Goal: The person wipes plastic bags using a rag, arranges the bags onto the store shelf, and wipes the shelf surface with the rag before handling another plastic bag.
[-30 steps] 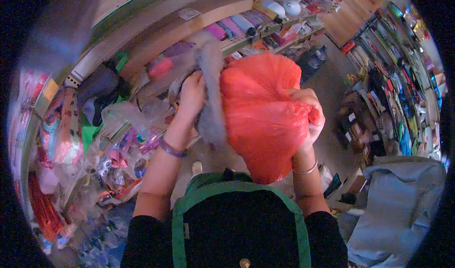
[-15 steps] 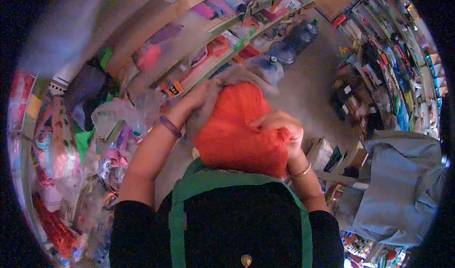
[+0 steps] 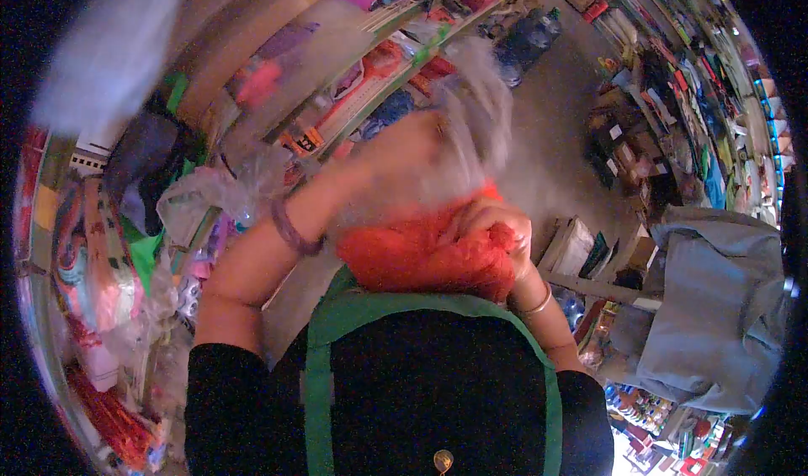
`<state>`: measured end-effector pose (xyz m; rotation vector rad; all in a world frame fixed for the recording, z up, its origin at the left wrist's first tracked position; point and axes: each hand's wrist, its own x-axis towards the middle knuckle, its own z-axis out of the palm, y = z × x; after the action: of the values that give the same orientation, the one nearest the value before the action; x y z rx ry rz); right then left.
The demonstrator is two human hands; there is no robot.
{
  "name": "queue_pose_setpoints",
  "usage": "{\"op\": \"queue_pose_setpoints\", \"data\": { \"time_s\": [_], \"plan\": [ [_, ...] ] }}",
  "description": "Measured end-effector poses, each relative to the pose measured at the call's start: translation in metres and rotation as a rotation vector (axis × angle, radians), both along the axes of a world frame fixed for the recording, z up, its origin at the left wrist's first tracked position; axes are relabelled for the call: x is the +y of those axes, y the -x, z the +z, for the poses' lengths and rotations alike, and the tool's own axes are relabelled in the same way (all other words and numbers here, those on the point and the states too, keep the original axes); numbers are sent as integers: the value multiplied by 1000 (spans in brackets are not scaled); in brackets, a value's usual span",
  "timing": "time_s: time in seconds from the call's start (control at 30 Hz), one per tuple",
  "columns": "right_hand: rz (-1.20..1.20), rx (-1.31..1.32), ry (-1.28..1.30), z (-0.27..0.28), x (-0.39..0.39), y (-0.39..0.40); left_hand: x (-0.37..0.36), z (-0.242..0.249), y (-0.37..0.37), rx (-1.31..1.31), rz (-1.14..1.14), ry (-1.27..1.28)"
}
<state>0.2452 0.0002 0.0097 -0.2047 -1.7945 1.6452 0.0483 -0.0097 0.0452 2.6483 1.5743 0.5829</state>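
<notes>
A bunched red cloth (image 3: 396,253) lies against the front of my green-trimmed black apron. My right hand (image 3: 501,228) is closed on a gathered fold of it, at the cloth's right side. Above the cloth, my left hand (image 3: 433,143) is smeared by motion, its fingers hard to make out. A thin see-through plastic bag (image 3: 486,106) trails from the left hand and hangs partly over the cloth's upper part, also blurred.
Shelves with packed goods (image 3: 379,68) run along the left and top. Large blue water bottles (image 3: 530,42) stand on the floor ahead. To the right are a grey cloth (image 3: 707,308), boxes (image 3: 627,152) and crowded shelving. Crumpled plastic bags (image 3: 198,207) hang at left.
My left hand has swung up and to the right, drawing the plastic bag away from the cloth's left side. The right hand keeps its grip, and the red cloth now sits lower and flatter.
</notes>
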Motion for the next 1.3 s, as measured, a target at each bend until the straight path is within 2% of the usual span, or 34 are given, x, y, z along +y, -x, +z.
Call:
{"op": "queue_pose_setpoints", "data": {
  "time_s": [0.03, 0.07, 0.13, 0.17, 0.23, 0.27, 0.33, 0.4, 0.47, 0.53, 0.57, 0.67, 0.8, 1.07, 1.17, 1.2, 1.3],
  "plan": [
    [-85, 16, 352, -2, -7, -2, -1, -8, 0, -137, -224, -135],
    [-169, 34, 706, -1, -20, -5, -6, -15, -2, -257, -233, -120],
    [-167, -40, 144, -17, -19, -11, 0, -33, 13, -441, -127, 67],
    [-169, -23, 39, -21, -14, -8, 5, -43, 23, -530, -76, 158],
    [-160, 9, -174, -9, -7, 7, 11, -54, 43, -779, 137, 574],
    [-152, 57, -114, -3, -11, 9, 12, -61, 53, -901, 250, 784],
    [-227, 61, -36, -9, -19, 1, 21, -136, 65, -1207, 53, 855],
    [-228, 161, -30, -15, -16, -5, 9, -149, 68, -1152, 21, 795],
    [-351, 204, 29, -18, -10, -7, -43, -84, 61, -728, 146, 631],
    [-410, 263, 83, -16, -4, -9, -45, -43, 57, -300, 338, 816],
    [-427, 296, 114, -14, 0, -10, -25, -28, 51, -66, 472, 1078],
    [-440, 395, 187, -4, 7, -10, -37, -67, 36, -46, 526, 835],
    [-462, 473, 235, 4, 17, -5, -51, -79, 25, -162, 578, 520],
    [-528, 559, 141, 16, 22, 9, -58, -72, 19, -268, 508, 287],
    [-610, 496, -26, 18, 22, 13, -58, -67, 19, -259, 450, 178],
    [-579, 381, -153, 20, 21, 13, -58, -65, 16, -263, 414, 124],
    [-624, 279, -162, 25, 17, 23, -57, -43, -1, -292, 253, -56]
  ]
}}
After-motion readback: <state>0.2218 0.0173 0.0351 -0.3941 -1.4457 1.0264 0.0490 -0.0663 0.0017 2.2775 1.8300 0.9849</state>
